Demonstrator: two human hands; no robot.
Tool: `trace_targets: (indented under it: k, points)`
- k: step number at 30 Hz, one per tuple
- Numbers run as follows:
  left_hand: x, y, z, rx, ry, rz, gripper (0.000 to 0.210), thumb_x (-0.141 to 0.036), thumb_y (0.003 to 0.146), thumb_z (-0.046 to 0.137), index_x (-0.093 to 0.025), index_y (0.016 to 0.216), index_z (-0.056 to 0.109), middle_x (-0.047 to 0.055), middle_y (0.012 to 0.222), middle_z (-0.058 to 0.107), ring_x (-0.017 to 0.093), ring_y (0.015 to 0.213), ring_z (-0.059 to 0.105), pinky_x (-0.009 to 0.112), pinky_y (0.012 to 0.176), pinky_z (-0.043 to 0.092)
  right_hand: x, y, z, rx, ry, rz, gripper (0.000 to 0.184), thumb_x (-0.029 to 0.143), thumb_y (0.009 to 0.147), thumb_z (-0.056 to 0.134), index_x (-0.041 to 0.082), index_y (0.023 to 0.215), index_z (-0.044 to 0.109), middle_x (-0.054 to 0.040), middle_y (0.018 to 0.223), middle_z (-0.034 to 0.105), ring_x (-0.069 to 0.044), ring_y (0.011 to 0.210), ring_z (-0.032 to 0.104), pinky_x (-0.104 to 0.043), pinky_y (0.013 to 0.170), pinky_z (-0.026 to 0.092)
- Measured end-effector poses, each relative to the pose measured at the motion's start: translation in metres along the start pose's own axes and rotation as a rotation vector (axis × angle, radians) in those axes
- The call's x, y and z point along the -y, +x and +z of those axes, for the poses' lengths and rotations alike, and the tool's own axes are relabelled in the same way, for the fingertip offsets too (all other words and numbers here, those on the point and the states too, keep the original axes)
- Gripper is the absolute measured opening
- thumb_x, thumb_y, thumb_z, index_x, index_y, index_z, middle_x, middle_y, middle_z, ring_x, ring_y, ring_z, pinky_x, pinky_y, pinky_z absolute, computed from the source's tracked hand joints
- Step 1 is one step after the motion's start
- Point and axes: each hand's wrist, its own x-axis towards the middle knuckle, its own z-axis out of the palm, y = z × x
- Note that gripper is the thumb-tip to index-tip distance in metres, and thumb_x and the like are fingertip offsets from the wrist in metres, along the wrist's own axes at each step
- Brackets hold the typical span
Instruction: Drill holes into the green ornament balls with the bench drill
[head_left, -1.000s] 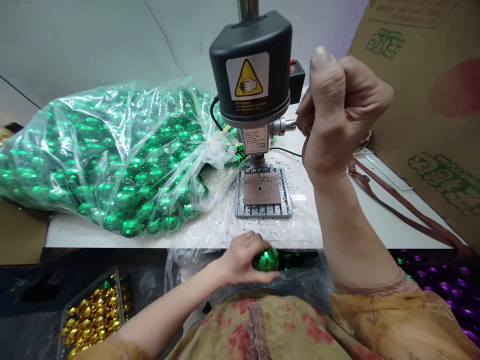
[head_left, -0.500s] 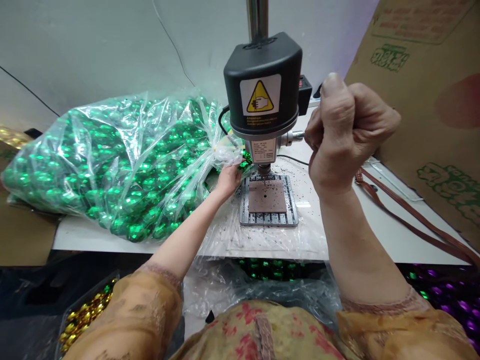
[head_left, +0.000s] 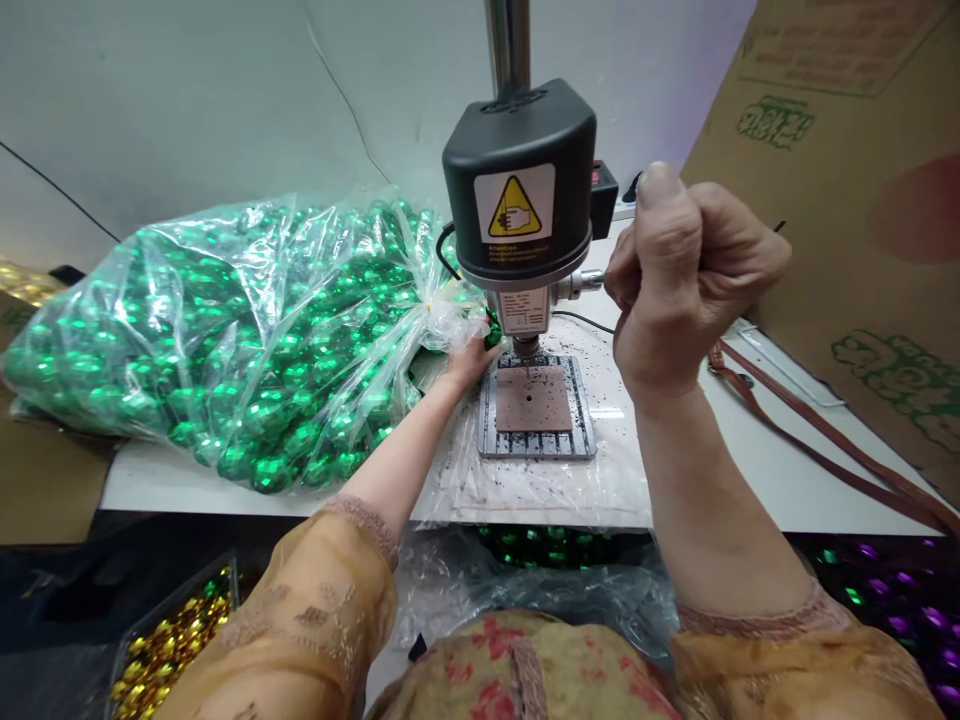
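My right hand (head_left: 679, 285) is closed in a fist at the end of the feed handle (head_left: 587, 281) of a small black drill press (head_left: 521, 180). My left hand (head_left: 471, 355) reaches to the press's left side, beside the gathered neck of a clear plastic bag (head_left: 442, 318). A shiny green bead (head_left: 493, 333) shows at its fingertips; plastic and the hand itself hide most of the fingers. Below the chuck (head_left: 526, 345), a brown board (head_left: 532, 400) with a dark hole lies on the slotted metal base (head_left: 536, 447). Dark shavings are scattered around it.
The bag bulges with faceted green beads (head_left: 277, 390) across the left of the white table (head_left: 187, 480). At right are a cardboard box (head_left: 832, 230) and a brown strap (head_left: 810, 435). Gold beads (head_left: 169, 640) and purple beads (head_left: 915, 610) sit below the table's front edge.
My left hand has shifted slightly right, toward the drill press. My right hand stays at the handle. The whole view has shifted a little.
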Motion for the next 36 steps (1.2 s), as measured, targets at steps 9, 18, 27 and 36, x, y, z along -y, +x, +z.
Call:
trace_targets:
  k: [9,18,27,36]
  points:
    - [-0.050,-0.071,-0.038,0.097,-0.533,-0.250,0.044,-0.046,0.089,0.057,-0.022,0.126,0.058,0.006,0.106,0.068,0.016,0.081,0.065,0.027,0.065,0.053,0.000,-0.001,-0.002,0.031,-0.018,-0.002,0.049,0.038,0.093,0.057,0.019,0.051,0.040,0.0072,0.045,0.036,-0.003,0.040,0.031,-0.024,0.047,0.032]
    - [-0.061,-0.087,-0.029,0.204,-0.590,-0.196,0.051,-0.056,0.084,0.066,-0.021,0.121,0.059,0.007,0.105,0.069,0.017,0.087,0.065,0.027,0.070,0.054,0.004,-0.002,-0.002,0.034,0.046,0.015,0.047,0.032,0.093,0.057,0.018,0.052,0.040,0.0076,0.046,0.038,-0.001,0.042,0.033,-0.022,0.050,0.030]
    - [-0.076,-0.088,-0.021,0.240,-0.408,-0.130,0.047,-0.044,0.084,0.070,-0.021,0.123,0.059,0.006,0.107,0.068,0.016,0.086,0.063,0.028,0.077,0.051,0.005,-0.002,-0.003,0.030,0.040,0.019,0.051,0.045,0.091,0.056,0.018,0.051,0.040,0.0071,0.046,0.038,0.000,0.041,0.032,-0.022,0.048,0.030]
    - [-0.084,-0.095,-0.011,0.181,-0.251,-0.121,0.052,-0.037,0.078,0.076,-0.020,0.124,0.060,0.005,0.101,0.069,0.016,0.083,0.062,0.028,0.073,0.051,0.003,-0.003,-0.002,0.031,0.069,-0.005,0.045,0.024,0.092,0.058,0.018,0.051,0.040,0.0078,0.045,0.037,0.000,0.041,0.032,-0.022,0.048,0.030]
